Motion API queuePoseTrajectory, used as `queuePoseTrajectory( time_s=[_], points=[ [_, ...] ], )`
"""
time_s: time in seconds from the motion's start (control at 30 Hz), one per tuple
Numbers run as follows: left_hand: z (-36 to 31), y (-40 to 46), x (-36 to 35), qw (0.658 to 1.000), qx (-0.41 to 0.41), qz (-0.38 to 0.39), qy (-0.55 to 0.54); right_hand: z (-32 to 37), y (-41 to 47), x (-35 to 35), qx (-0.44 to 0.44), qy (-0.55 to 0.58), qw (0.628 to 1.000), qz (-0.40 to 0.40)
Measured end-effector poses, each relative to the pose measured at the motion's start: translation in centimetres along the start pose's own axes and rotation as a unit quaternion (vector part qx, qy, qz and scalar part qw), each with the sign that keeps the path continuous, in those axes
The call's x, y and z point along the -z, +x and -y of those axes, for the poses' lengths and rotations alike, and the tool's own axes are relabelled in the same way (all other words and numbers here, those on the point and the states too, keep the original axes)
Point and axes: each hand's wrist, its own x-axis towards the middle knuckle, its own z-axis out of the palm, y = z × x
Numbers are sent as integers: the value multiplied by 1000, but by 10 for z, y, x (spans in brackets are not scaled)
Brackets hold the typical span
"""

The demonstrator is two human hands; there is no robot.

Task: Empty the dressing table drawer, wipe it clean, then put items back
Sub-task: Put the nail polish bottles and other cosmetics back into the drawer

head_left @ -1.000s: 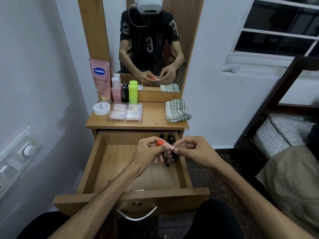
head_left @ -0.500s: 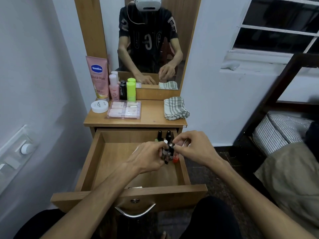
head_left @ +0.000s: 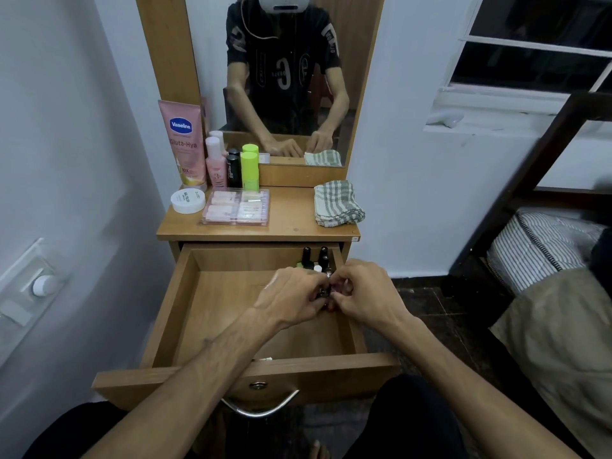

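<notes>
The wooden drawer point(head_left: 172, 309) of the dressing table stands pulled out below me. Several small nail polish bottles point(head_left: 314, 258) stand in its far right corner. My left hand point(head_left: 291, 298) and my right hand point(head_left: 361, 294) meet low inside the drawer's right side, fingers curled around small bottles point(head_left: 324, 292) between them. The bottles there are mostly hidden by my fingers. A folded checked cloth point(head_left: 337, 203) lies on the tabletop at the right.
On the tabletop point(head_left: 291, 223) left stand a pink Vaseline tube point(head_left: 182, 144), a pink bottle point(head_left: 215, 164), a black tube point(head_left: 233, 168), a green stick point(head_left: 250, 168), a white jar point(head_left: 188, 201) and a clear compartment box point(head_left: 236, 207). A mirror point(head_left: 281, 77) rises behind. A bed point(head_left: 546, 260) is at right.
Both hands have gone down from above the drawer into its right side. The orange-capped bottle that was held up between them is now hidden among my fingers.
</notes>
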Motion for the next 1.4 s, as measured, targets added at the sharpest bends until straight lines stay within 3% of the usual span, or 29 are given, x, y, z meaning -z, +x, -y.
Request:
queuePoseTrajectory(
  time_s=[0.6, 0.83, 1.13, 1.27, 1.4],
  points=[
    [6, -10, 5, 998, 0, -61, -31, -5, -5, 2, -2, 21, 1000, 7],
    [28, -30, 39, 976, 82, -185, -79, 23, 11, 14, 9, 84, 992, -89],
    [101, -16, 109, 927, 222, -299, -44, 87, 105, 19, 18, 161, 972, -169],
    [128, 8, 136, 925, 227, -305, -8, 105, 163, 17, 0, 151, 968, -201],
    [143, 37, 148, 949, 222, -223, 29, 115, 211, 11, 4, 83, 972, -220]
  ],
)
